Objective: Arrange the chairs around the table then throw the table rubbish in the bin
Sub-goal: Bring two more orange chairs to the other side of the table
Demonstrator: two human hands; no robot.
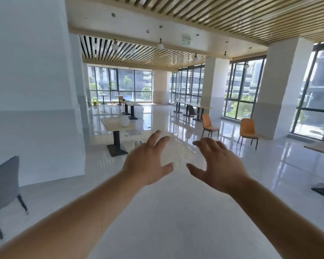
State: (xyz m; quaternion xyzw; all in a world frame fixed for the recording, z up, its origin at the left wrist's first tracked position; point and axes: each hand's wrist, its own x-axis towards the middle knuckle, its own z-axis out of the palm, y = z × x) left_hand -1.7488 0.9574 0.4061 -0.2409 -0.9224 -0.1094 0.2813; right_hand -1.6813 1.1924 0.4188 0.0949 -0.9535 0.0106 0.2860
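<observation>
Chairs are standing scattered and away from the desk, which is sitting left of centre beside the big white pillar, with a pale container-like thing on top that may be the rubbish; it is too blurred to name. Two orange chairs, the nearer-centre one and the one further right, are waiting well apart from the desk on the far right of the open floor, their backs turned roughly toward the windows. A grey chair is sitting close by at the lower left edge, also clear of the desk.

Both hands are reaching forward with nothing in them: the left hand and the right hand are spreading their fingers wide, palms down, side by side over the bare floor. The orange chairs are lying ahead and to the right, so the right hand looks the nearer one for them; the desk is lying ahead-left of the left hand. No chair appears arranged yet, and no bin is showing for certain.
</observation>
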